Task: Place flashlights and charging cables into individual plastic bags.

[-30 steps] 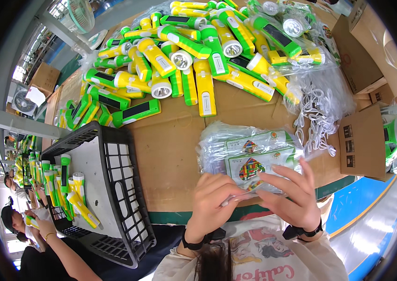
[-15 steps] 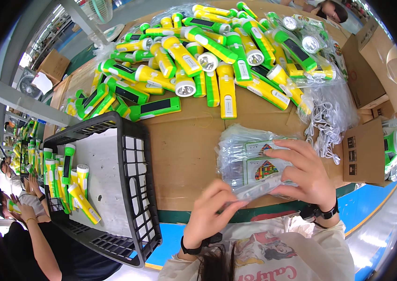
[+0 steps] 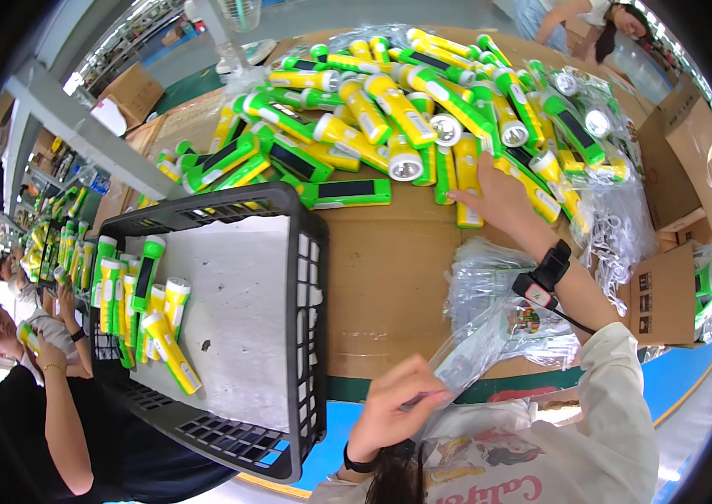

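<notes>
My left hand pinches the corner of a clear plastic bag low over the near edge of the brown cardboard-covered tabletop. My right hand stretches out to the heap of yellow-and-green plastic flashlights, fingers spread on a yellow one; I cannot tell whether it grips. A stack of clear printed bags lies beneath that forearm. The black plastic crate sits left.

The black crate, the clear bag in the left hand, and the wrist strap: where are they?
black crate (image 3: 310,252): head view, right wall.
clear bag (image 3: 478,353): head view, its middle.
wrist strap (image 3: 551,267): head view, the band.
</notes>
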Tool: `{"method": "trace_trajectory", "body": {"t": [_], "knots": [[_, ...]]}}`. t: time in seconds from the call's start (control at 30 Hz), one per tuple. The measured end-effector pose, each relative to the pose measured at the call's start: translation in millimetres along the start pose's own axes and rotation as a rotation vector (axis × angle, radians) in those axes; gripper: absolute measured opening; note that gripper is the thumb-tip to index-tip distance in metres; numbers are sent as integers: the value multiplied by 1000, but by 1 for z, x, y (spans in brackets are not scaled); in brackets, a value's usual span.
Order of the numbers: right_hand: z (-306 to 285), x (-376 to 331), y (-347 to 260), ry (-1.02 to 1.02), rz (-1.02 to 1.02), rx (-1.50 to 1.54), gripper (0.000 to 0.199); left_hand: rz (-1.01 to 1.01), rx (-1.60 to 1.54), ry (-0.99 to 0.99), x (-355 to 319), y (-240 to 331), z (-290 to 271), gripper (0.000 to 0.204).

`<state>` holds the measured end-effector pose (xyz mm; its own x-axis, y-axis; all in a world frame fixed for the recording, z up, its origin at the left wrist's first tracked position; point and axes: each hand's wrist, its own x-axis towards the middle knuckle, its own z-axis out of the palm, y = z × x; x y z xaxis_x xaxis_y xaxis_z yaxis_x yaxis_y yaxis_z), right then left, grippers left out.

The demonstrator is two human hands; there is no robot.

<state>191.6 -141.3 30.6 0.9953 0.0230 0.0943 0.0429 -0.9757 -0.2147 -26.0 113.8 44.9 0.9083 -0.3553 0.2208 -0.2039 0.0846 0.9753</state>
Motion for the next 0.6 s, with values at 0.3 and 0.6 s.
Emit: {"method": "trace_trajectory", "body": {"t": [0.3, 0.6], "knots": [[-18, -21, 37, -377, 262, 796, 85, -38, 15, 53, -12, -6, -10, 10], [-85, -121, 3, -641, -143, 1717, 87, 51, 253, -117, 15, 8, -5, 14]]}}
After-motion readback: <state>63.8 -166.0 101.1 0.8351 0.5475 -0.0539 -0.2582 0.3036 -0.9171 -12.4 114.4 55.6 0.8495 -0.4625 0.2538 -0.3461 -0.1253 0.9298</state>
